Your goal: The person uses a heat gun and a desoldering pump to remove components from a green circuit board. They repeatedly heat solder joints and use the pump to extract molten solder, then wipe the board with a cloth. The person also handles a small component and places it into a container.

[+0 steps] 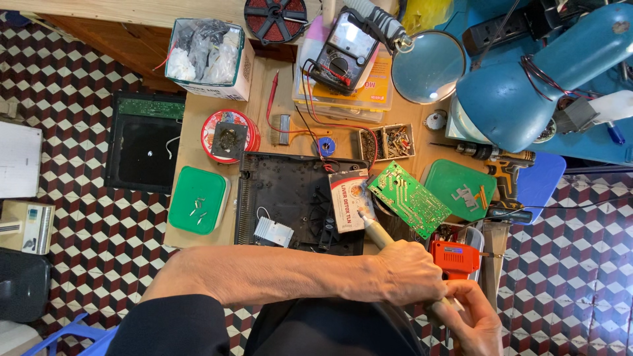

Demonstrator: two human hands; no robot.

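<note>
Two hands meet near us: our left hand (409,273) reaches across, grip clenched round a soldering iron (377,232), its tip beside the green circuit board (409,199); our right hand (476,323) grasps the iron's rear end. Crowded wooden worktop (198,125) leaves little room; checkered floor (79,264) surrounds it

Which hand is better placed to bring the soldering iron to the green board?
Left: the left hand grips the iron near its tip, beside the board; the right hand sits back at its rear end.
</note>
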